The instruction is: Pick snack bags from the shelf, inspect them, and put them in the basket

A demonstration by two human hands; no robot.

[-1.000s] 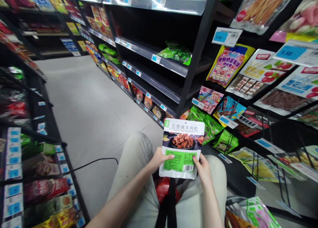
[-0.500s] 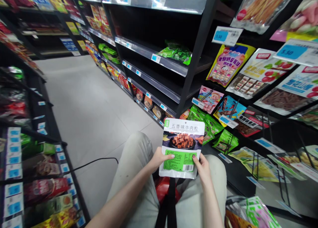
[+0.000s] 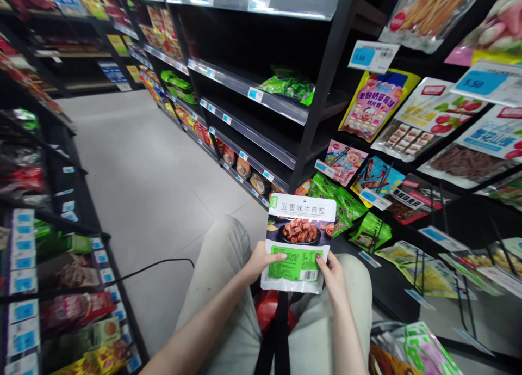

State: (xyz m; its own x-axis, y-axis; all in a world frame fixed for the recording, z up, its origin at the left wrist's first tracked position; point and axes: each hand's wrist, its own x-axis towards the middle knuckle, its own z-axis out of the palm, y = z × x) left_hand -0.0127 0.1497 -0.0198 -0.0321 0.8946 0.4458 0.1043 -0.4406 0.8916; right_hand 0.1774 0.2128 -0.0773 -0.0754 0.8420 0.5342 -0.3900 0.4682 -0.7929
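Observation:
A white and green snack pouch (image 3: 299, 233) with a picture of diced meat on a dark plate is held upright above my knees. My left hand (image 3: 261, 262) pinches its left edge, thumb flat on the green label and fingers hidden behind. On the right edge, my right hand (image 3: 332, 271) grips the pouch the same way, its thumb near the barcode. Behind the pouch, close to my right knee, green snack bags (image 3: 336, 201) hang on a rack. Something red (image 3: 269, 309) shows between my legs, partly covered by a black strap.
Black shelving (image 3: 253, 97) with price tags runs along the aisle ahead. Hanging snack pouches (image 3: 377, 105) crowd the right side on metal hooks. More packets (image 3: 77, 304) fill a low rack at left, where a black cable (image 3: 163, 262) crosses. Packages (image 3: 411, 350) lie at lower right.

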